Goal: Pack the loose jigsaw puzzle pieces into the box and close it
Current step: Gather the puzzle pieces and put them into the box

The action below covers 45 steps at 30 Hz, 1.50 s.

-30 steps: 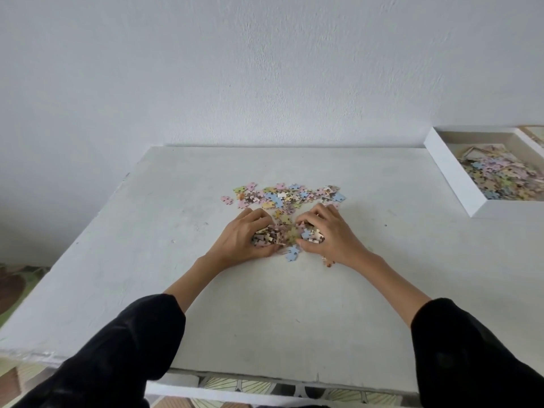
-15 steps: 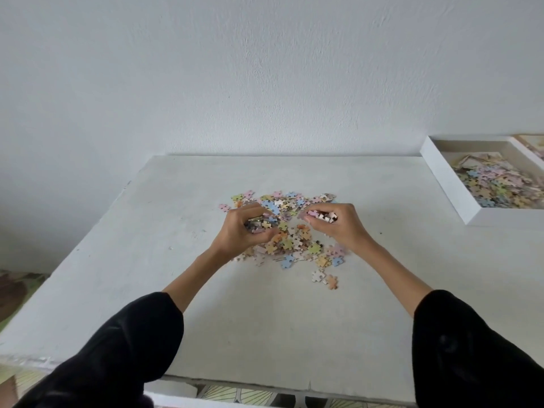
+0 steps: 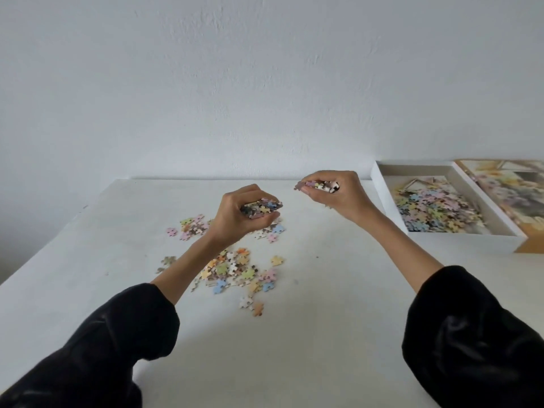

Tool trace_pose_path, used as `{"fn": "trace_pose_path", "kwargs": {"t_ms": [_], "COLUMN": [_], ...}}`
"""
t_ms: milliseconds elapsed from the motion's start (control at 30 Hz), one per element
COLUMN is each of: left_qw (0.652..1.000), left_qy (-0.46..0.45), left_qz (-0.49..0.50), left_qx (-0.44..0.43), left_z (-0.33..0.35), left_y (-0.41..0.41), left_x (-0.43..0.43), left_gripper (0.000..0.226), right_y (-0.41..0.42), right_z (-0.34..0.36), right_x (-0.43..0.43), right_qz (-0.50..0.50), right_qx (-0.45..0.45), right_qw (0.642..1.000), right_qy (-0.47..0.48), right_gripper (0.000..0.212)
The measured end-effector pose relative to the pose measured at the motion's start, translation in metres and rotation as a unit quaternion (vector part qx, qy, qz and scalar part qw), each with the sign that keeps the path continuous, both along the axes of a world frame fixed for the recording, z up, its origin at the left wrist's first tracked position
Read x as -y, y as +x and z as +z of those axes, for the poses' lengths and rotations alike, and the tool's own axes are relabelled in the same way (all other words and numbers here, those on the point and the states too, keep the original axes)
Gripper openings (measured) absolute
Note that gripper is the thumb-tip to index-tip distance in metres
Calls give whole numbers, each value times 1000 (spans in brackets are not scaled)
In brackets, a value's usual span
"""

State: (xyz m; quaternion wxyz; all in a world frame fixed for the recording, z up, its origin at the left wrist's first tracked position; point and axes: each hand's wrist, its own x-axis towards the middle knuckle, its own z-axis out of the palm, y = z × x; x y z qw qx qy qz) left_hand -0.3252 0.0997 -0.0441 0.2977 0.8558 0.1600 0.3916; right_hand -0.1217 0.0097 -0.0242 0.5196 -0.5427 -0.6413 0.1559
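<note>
Pastel jigsaw puzzle pieces (image 3: 235,269) lie scattered on the white table (image 3: 323,319) at its middle. My left hand (image 3: 238,217) is raised above them and grips a handful of pieces. Further right and higher, my right hand (image 3: 335,191) grips another handful, left of the box. The open white box (image 3: 385,195) stands at the table's right and holds a heap of pieces.
The box lid (image 3: 506,189), printed with a picture, lies beside the box at the far right. A white wall rises behind the table. The table's left edge runs diagonally at the left; my black sleeves fill the lower corners.
Both hands scooped pieces from the pile and lifted off the table. The right hand has moved right toward the box; the view has shifted right.
</note>
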Motion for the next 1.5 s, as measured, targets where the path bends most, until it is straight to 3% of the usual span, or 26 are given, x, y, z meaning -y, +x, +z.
{"fn": "trace_pose_path", "kwargs": {"t_ms": [333, 833, 1000, 1100, 1300, 1500], "left_qw": [998, 990, 957, 941, 942, 969], "left_qy": [5, 2, 117, 148, 163, 98], "left_qz": [-61, -121, -152, -161, -175, -165], "left_qx": [25, -66, -218, -259, -234, -157], "left_z": [23, -23, -37, -39, -32, -14], "left_y": [158, 320, 338, 338, 325, 288], "left_x": [35, 76, 77, 72, 73, 67], "left_gripper": [18, 21, 32, 32, 33, 28], "right_y": [146, 286, 300, 299, 290, 260], "right_z": [19, -24, -47, -53, -47, -31], "right_x": [52, 76, 72, 71, 71, 63], "right_qz": [-85, -146, -177, -176, -173, -160], "right_qx": [41, 89, 106, 97, 86, 87], "right_qw": [996, 982, 966, 965, 969, 976], "right_qy": [2, -77, -155, -167, -151, -122], "right_gripper": [11, 23, 16, 15, 18, 22]}}
